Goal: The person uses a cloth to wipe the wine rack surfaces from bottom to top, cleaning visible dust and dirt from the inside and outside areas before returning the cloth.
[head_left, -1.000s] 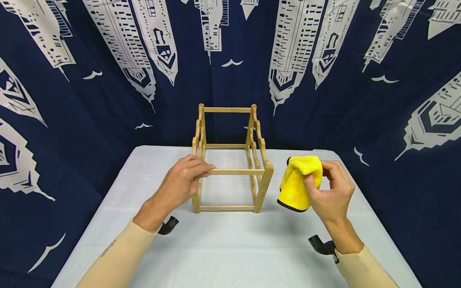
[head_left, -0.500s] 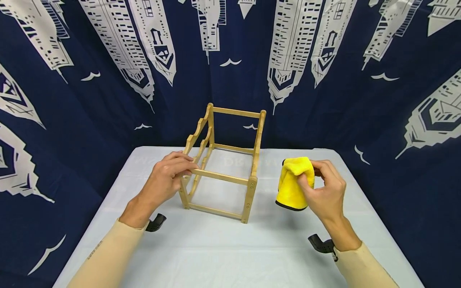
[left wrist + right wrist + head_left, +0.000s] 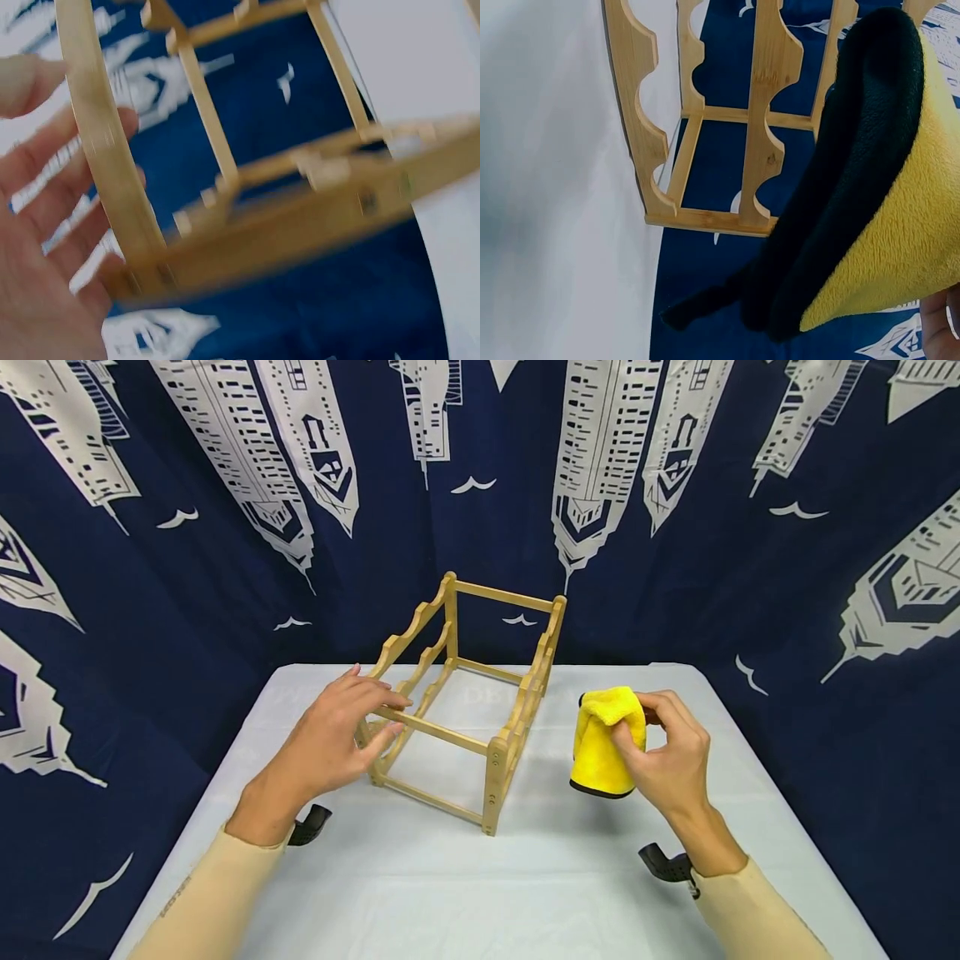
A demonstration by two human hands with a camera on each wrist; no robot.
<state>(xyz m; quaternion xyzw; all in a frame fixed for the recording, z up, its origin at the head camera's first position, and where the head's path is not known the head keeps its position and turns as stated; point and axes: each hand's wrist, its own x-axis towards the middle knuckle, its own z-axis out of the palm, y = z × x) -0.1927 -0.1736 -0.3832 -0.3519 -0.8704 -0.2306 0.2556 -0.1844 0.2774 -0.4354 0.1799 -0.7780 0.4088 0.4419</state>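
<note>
A light wooden rack (image 3: 442,732) with scalloped side rails stands on the table, turned at an angle. My left hand (image 3: 322,743) holds its near top bar at the left corner, fingers over the bar and thumb below. In the left wrist view, several spread fingers of that hand (image 3: 45,225) pass behind the bar (image 3: 90,97), with the thumb at its edge. To the right of the rack, my right hand (image 3: 675,760) pinches a folded yellow cloth (image 3: 603,752) with black edging. The cloth (image 3: 900,217) hides most of this hand in the right wrist view.
The table has a white cover (image 3: 450,893). Behind it and along both sides hangs a dark blue curtain (image 3: 480,527) printed with white buildings and birds. A black wrist mount (image 3: 667,864) sticks out by the right forearm, another (image 3: 309,825) by the left.
The rack has turned from facing me squarely to an angle, its near end swinging left. My left hand has moved left with it, its thumb coming into view. The yellow cloth has shifted slightly left.
</note>
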